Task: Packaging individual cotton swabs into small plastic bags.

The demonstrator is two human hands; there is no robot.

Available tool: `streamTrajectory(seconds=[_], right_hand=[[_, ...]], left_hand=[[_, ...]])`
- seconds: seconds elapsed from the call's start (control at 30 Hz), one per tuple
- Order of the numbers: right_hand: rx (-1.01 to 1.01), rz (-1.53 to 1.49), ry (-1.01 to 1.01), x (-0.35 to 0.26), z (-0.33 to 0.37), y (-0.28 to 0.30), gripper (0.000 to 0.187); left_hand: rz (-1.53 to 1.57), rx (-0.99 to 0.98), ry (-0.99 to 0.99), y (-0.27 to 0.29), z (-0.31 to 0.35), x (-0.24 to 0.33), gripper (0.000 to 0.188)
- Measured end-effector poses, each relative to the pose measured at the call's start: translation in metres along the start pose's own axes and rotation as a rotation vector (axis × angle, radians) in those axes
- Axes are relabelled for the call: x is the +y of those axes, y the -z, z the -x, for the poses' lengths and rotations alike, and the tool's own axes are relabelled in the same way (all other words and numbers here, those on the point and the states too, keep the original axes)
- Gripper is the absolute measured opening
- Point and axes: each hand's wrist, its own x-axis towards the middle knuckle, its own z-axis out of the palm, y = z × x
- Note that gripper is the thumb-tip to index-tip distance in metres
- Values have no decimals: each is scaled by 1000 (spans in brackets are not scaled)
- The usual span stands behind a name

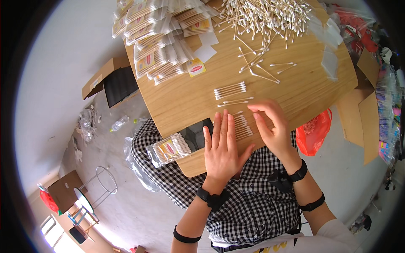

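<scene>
A row of cotton swabs (pixel 244 126) is placed on the wooden surface (pixel 177 101), its left ends hidden by the left grip (pixel 222 154), which is held flat, thumb spread. The right grip (pixel 276 128) is curved beside the right ends; whether anything is pinched cannot be told.

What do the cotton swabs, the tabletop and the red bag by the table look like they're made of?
Cotton swabs: probably wooden sticks, matte and tan, with soft-looking white tips, likely cotton. Tabletop: wood or wood-look laminate, since its smooth tan surface shows grain. Red bag: thin plastic, most likely, judging by its shiny, creased film.
</scene>
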Motion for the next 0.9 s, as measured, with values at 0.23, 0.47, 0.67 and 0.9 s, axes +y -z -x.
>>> streamTrajectory(seconds=[0.23,0.47,0.67,0.9], right_hand=[[-91,-7,34,23,27,22,20],[-89,39,146,22,23,17,19],[-89,81,143,20,21,16,18],[-94,102,137,18,20,15,18]], left_hand=[[-102,-98,-19,-1,-7,5,95],[-147,-147,-18,0,-9,6,97],[-138,-138,-21,0,-9,6,97],[-130,-118,-22,-1,-9,6,96]])
